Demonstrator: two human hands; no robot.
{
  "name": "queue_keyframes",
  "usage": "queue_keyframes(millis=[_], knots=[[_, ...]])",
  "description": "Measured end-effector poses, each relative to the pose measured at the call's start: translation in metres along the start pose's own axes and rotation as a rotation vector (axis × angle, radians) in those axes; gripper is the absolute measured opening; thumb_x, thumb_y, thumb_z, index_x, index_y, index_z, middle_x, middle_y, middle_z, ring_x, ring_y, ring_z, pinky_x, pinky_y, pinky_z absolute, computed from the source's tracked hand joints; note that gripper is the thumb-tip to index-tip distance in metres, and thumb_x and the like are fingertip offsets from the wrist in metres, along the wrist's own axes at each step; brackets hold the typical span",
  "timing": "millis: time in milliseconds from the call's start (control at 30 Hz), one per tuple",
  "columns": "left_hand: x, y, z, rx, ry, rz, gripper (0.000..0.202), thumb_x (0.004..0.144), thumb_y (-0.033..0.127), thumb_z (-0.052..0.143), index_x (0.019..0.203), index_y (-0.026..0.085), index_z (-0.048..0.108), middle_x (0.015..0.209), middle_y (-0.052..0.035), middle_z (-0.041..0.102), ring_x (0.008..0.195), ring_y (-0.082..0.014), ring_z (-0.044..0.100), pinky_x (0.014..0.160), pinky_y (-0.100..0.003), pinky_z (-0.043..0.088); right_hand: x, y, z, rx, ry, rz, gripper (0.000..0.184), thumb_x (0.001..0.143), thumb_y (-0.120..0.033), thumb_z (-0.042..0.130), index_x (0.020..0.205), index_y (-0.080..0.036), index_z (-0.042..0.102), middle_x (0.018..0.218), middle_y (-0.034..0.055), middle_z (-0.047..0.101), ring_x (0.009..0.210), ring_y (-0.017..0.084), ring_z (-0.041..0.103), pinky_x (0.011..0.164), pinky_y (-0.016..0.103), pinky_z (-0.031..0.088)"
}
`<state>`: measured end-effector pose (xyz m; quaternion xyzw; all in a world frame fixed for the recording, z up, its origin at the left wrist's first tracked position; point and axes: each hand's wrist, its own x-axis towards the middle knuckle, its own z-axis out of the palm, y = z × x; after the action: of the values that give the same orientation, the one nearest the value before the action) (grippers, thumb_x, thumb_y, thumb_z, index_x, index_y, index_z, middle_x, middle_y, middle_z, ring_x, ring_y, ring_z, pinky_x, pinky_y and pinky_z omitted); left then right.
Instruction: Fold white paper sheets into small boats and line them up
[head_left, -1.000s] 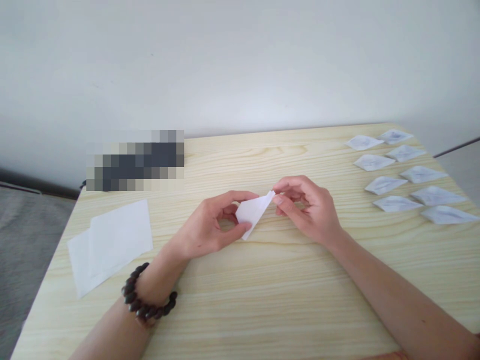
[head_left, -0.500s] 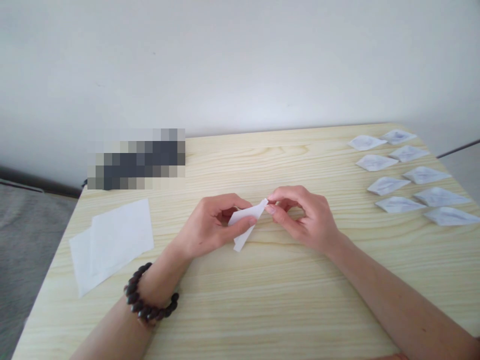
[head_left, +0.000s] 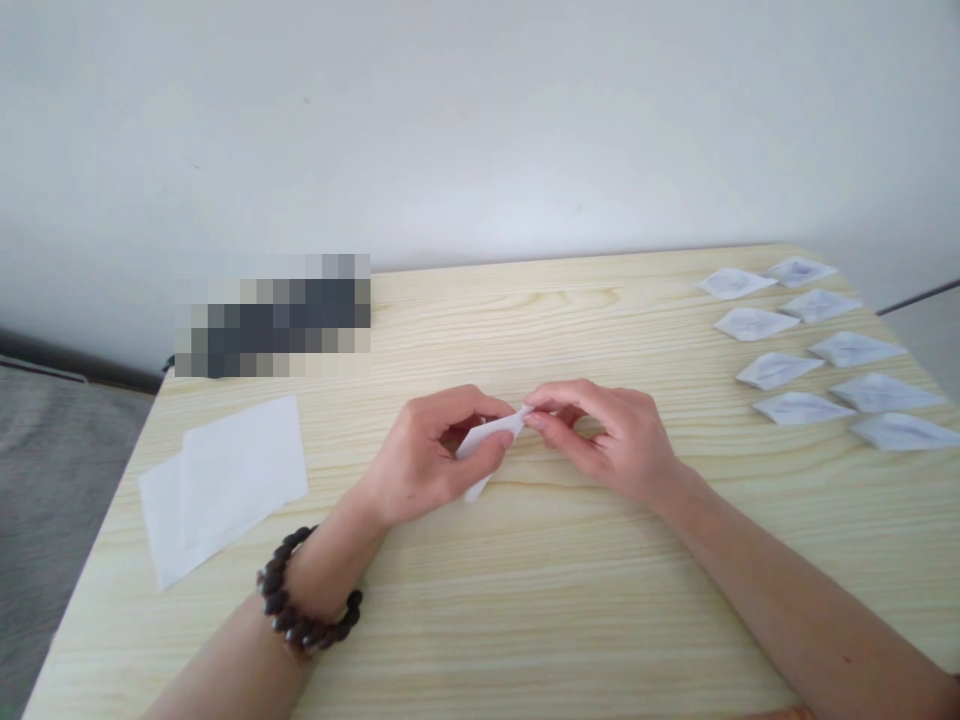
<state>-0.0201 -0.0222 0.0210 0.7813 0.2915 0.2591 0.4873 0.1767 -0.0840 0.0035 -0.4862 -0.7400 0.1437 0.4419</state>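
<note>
A small folded white paper piece (head_left: 486, 436) is held just above the light wooden table (head_left: 525, 600), near its middle. My left hand (head_left: 431, 455) is closed round the paper's lower left part, thumb on top. My right hand (head_left: 607, 435) pinches the paper's upper right tip between thumb and forefinger. Most of the paper is hidden by my fingers. A dark bead bracelet (head_left: 304, 610) sits on my left wrist.
Two flat white paper sheets (head_left: 225, 485) overlap at the table's left side. Several folded white paper shapes (head_left: 817, 350) lie in two rows at the far right. A blurred dark patch (head_left: 274, 315) is at the back left edge, against a pale wall.
The paper has been turned flatter and lowered toward the table. Both hands have come closer together, and less of the paper shows between my fingers.
</note>
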Motion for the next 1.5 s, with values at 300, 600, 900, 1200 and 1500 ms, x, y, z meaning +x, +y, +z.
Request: queue_keyframes(millis=[300, 600, 900, 1200, 1500], knots=[[-0.0001, -0.0071, 0.0027, 0.358, 0.157, 0.365, 0.015, 0.085, 0.009, 0.06, 0.095, 0.015, 0.07, 0.085, -0.0045, 0.067, 0.074, -0.0117, 0.063, 0.065, -0.023, 0.05, -0.0004, 0.0034, -0.0049, -0.106, -0.106, 0.02, 0.006, 0.092, -0.024, 0.058, 0.089, -0.022, 0.062, 0.062, -0.0056, 0.068, 0.049, 0.007, 0.06, 0.051, 0.018, 0.044], [0.0016, -0.0076, 0.0027, 0.554, 0.233, 0.47, 0.007, 0.084, 0.014, 0.067, 0.089, 0.019, 0.068, 0.081, -0.0025, 0.069, 0.074, -0.0148, 0.061, 0.069, -0.03, 0.046, 0.0024, 0.0004, -0.0017, -0.204, -0.106, -0.103, 0.006, 0.095, -0.024, 0.052, 0.091, -0.023, 0.057, 0.072, -0.0028, 0.071, 0.056, 0.01, 0.063, 0.056, 0.022, 0.043], [-0.001, -0.0098, 0.0017, 0.503, 0.236, 0.469, 0.011, 0.086, 0.011, 0.066, 0.094, 0.017, 0.07, 0.087, -0.0039, 0.067, 0.076, -0.0121, 0.061, 0.067, -0.024, 0.05, 0.0009, -0.0003, -0.0018, -0.103, -0.01, -0.078, 0.006, 0.09, -0.017, 0.06, 0.094, -0.021, 0.057, 0.085, -0.0003, 0.074, 0.068, 0.01, 0.069, 0.061, 0.019, 0.051], [-0.003, -0.0074, 0.0035, 0.511, 0.236, 0.488, 0.025, 0.085, 0.006, 0.065, 0.105, 0.02, 0.067, 0.091, -0.0028, 0.067, 0.08, -0.011, 0.063, 0.069, -0.021, 0.051, 0.0023, -0.0029, 0.0017, -0.129, 0.144, -0.1, 0.012, 0.087, -0.019, 0.067, 0.093, -0.022, 0.058, 0.075, -0.0039, 0.074, 0.06, 0.009, 0.07, 0.054, 0.016, 0.053], [-0.0019, -0.0028, 0.007, 0.507, 0.257, 0.498, 0.011, 0.085, 0.008, 0.064, 0.094, 0.015, 0.065, 0.087, -0.0041, 0.066, 0.078, -0.0127, 0.061, 0.07, -0.024, 0.052, 0.0019, -0.005, 0.0, -0.114, 0.121, -0.142, 0.014, 0.084, -0.019, 0.07, 0.093, -0.023, 0.06, 0.079, -0.0029, 0.076, 0.064, 0.01, 0.071, 0.056, 0.018, 0.055]])
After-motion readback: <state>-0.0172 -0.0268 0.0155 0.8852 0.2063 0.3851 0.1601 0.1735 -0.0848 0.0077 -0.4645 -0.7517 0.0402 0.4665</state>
